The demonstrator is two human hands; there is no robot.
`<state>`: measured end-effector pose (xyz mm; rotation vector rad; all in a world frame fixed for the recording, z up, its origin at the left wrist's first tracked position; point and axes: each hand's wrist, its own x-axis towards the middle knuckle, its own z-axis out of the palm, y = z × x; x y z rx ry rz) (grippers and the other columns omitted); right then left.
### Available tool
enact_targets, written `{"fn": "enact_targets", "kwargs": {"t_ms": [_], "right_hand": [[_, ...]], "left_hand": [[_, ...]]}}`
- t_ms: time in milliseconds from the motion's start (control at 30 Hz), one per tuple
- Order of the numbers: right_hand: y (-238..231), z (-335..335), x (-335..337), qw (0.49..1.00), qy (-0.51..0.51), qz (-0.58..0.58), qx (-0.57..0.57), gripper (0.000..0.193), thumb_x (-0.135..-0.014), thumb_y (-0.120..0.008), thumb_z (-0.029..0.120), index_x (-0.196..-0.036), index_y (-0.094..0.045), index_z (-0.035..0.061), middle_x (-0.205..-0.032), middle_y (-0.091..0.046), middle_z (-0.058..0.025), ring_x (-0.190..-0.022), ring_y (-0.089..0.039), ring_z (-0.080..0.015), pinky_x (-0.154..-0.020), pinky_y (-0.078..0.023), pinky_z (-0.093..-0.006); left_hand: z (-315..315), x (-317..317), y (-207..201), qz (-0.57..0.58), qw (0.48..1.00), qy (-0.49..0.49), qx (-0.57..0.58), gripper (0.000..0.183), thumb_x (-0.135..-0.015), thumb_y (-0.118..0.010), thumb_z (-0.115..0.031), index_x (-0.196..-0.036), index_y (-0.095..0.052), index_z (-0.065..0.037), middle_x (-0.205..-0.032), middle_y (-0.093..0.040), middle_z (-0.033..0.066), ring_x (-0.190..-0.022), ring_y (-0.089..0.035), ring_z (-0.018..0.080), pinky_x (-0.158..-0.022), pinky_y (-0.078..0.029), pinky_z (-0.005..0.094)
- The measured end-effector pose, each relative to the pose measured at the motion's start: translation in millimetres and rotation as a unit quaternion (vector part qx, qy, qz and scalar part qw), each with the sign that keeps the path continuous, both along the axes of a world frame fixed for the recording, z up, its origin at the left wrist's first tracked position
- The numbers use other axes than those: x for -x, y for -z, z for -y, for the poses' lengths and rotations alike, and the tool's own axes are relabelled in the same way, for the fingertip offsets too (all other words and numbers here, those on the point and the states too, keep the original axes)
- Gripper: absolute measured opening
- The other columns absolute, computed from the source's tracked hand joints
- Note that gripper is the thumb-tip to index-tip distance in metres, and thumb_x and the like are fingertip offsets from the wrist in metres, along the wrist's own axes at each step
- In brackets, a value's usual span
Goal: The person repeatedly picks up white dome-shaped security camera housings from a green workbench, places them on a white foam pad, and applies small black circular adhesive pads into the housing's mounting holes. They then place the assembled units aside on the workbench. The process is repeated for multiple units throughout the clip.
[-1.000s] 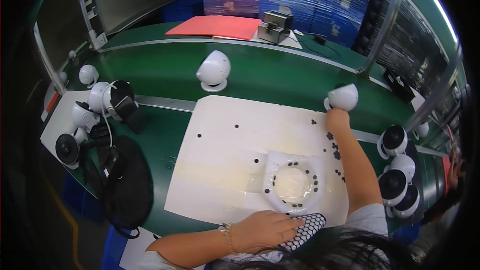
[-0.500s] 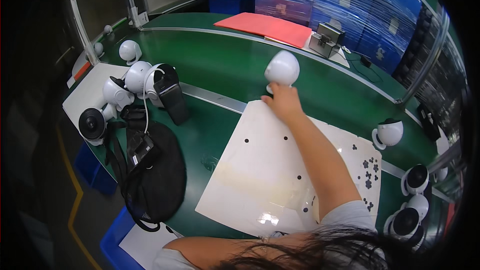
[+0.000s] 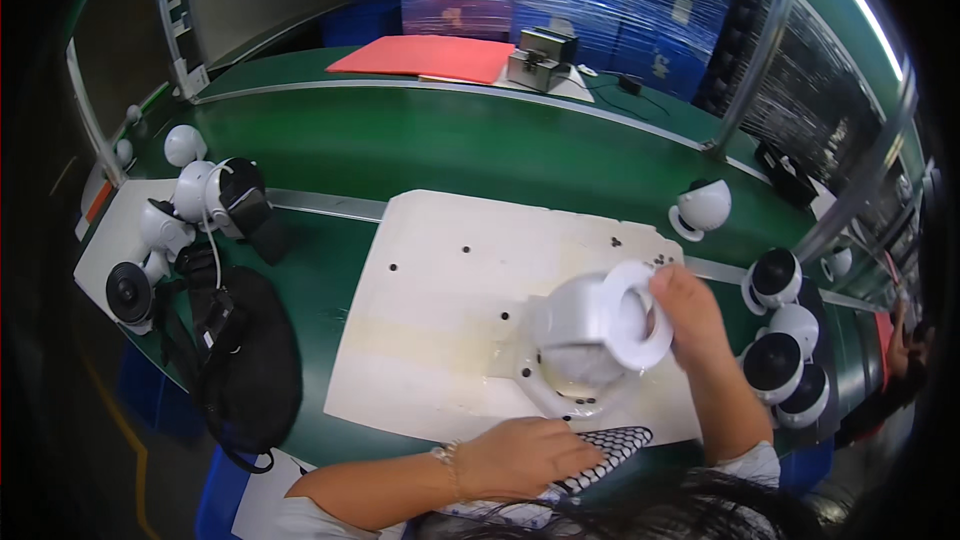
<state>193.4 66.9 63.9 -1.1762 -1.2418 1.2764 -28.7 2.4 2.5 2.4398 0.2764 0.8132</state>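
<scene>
Above the white board (image 3: 420,340), in the head view, my right hand (image 3: 690,310) pinches the ring-shaped foot of a white rounded device (image 3: 575,312) at its outer right edge. I have the device tipped on its side, the foot turned to the right and its rounded body, slightly blurred, over the pale round holder (image 3: 545,392). I cannot tell whether the two touch.

Nearer to me, my left hand (image 3: 535,455) lies palm down on a black-and-white patterned cloth (image 3: 622,445) by the board's front edge, its fingers lying close together; whether they clasp the cloth, I cannot tell. Small black dots (image 3: 505,317) are scattered over the board.

Beyond my right hand, a second white device (image 3: 705,206) stands on the green table (image 3: 330,290), and black-faced devices (image 3: 774,276) cluster at the right. Off to my left lies a black bag (image 3: 255,340), with more white devices (image 3: 165,228) just behind it.
</scene>
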Motion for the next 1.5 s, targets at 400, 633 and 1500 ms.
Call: {"fn": "enact_targets", "kwargs": {"t_ms": [400, 633, 1500], "right_hand": [[13, 60, -25, 0.855, -0.063, 0.257, -0.445, 0.050, -0.066, -0.074, 0.015, -0.107, -0.048, 0.0058, -0.088, -0.058, -0.0089, -0.077, -0.056, -0.0199, -0.068, -0.044, -0.0283], [12, 73, -23, 0.925, -0.079, 0.223, -0.296, 0.035, -0.070, -0.071, 0.010, -0.100, -0.054, 0.0055, -0.078, -0.061, -0.0068, -0.066, -0.060, -0.0166, -0.057, -0.046, -0.0271], [11, 67, -22, 0.935, -0.117, 0.156, -0.295, 0.050, -0.073, -0.065, 0.001, -0.117, -0.042, 0.0054, -0.089, -0.062, -0.0095, -0.079, -0.061, -0.0226, -0.069, -0.048, -0.0311]], "left_hand": [[-3, 2, -11, 0.171, 0.895, -0.223, 0.347, 0.017, -0.071, -0.069, -0.004, -0.086, -0.062, 0.001, -0.079, -0.064, 0.0092, -0.069, -0.058, 0.0103, -0.060, -0.046, 0.0229], [-7, 0, -5, 0.148, 0.903, -0.247, 0.318, 0.013, -0.068, -0.069, 0.001, -0.079, -0.062, 0.002, -0.073, -0.063, 0.0097, -0.066, -0.059, 0.0111, -0.060, -0.047, 0.0233], [-11, 0, -11, 0.135, 0.931, -0.248, 0.232, 0.015, -0.064, -0.074, -0.006, -0.070, -0.062, 0.001, -0.059, -0.058, 0.0093, -0.051, -0.054, 0.0140, -0.048, -0.041, 0.0244]]}}
